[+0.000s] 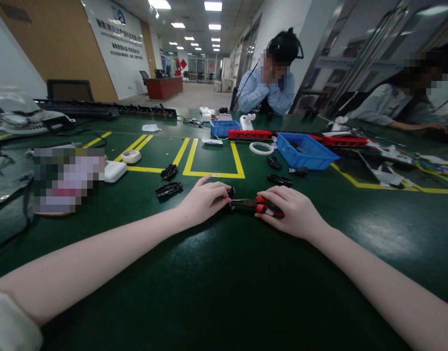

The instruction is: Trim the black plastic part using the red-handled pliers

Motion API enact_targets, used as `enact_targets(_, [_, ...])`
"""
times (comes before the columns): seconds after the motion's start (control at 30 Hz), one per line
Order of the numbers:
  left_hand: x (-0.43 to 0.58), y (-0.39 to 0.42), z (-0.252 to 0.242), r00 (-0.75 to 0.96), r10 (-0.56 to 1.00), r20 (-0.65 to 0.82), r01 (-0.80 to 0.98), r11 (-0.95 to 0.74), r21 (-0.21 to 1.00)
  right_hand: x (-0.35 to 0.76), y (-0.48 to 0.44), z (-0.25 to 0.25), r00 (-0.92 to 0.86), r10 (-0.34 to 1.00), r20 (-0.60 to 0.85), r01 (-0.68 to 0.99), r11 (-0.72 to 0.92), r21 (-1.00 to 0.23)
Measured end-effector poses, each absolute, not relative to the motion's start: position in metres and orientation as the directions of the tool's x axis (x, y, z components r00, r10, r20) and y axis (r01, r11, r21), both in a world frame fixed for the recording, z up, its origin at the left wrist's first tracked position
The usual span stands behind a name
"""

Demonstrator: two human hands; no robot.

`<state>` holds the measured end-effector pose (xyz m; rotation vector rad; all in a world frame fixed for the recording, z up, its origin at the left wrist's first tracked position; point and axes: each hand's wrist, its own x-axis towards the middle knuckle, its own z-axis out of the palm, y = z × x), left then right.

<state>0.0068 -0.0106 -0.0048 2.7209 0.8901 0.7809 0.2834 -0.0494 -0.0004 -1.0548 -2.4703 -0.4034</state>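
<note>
My right hand [288,208] is wrapped round the red and black handles of a pair of pliers [270,210]. The pliers' narrow jaws point left and meet a small black part [232,194]. My left hand [205,201] pinches that part from the left, its thumb and fingers close to the jaw tips; the fingers hide much of it. Two black plastic pieces [169,189] lie left of my left hand. More black pieces [279,180] lie just beyond my right hand.
Beyond my hands, yellow tape [213,174] marks the green table [224,292]. Blue bins [308,158] and a white ring [261,148] stand farther back. At the left lie a white box [115,171] and a tape roll [131,156]. A person [268,80] sits across the table, another at right.
</note>
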Motion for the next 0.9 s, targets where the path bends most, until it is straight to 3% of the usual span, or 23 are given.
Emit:
enact_targets(0.27, [0.0075,-0.0112,-0.0033,0.703,0.551,0.450,0.434,-0.833,0.342,0.2824,-0.0503,0.0005,-0.608,0.633,0.479,0.753,0.650,0.096])
enact_targets(0.43, [0.0073,-0.0127,-0.0026,0.732,0.561,0.387,0.399,-0.813,0.425,0.2819,-0.0507,0.0013,-0.602,0.653,0.459,0.757,0.650,0.070])
enact_targets(0.9, [0.0069,-0.0123,-0.0050,0.741,0.560,0.371,0.372,-0.802,0.468,0.2827,-0.0511,0.0044,-0.561,0.768,0.309,0.771,0.620,-0.142])
